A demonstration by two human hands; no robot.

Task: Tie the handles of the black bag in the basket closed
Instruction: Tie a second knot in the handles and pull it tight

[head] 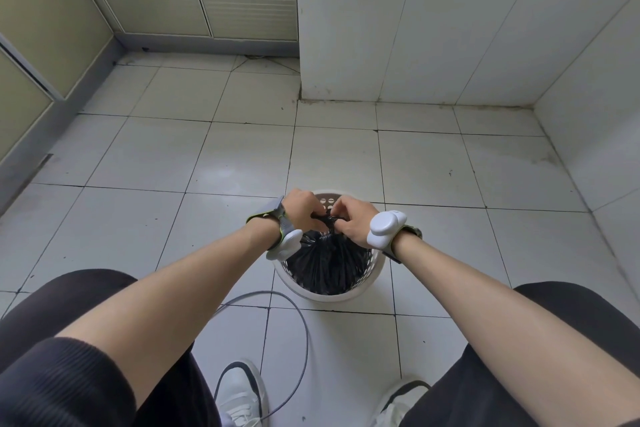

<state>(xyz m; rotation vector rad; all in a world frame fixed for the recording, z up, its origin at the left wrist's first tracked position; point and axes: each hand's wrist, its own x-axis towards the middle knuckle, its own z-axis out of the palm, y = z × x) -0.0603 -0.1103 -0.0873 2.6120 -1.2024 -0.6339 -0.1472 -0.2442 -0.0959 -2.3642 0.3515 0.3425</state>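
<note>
A round white perforated basket stands on the tiled floor in front of my feet. Inside it sits the black bag, its plastic gathered upward into tight pleats. Over the basket's far side my left hand and my right hand meet, fingers pinched on the bag's twisted black handles. The fingertips and most of the handles are hidden between the two hands. Each wrist carries a white device on a strap.
A grey cable loops across the floor just left of the basket. My two white shoes are at the bottom edge. A white tiled wall corner juts out beyond the basket, and beige cabinet doors line the left.
</note>
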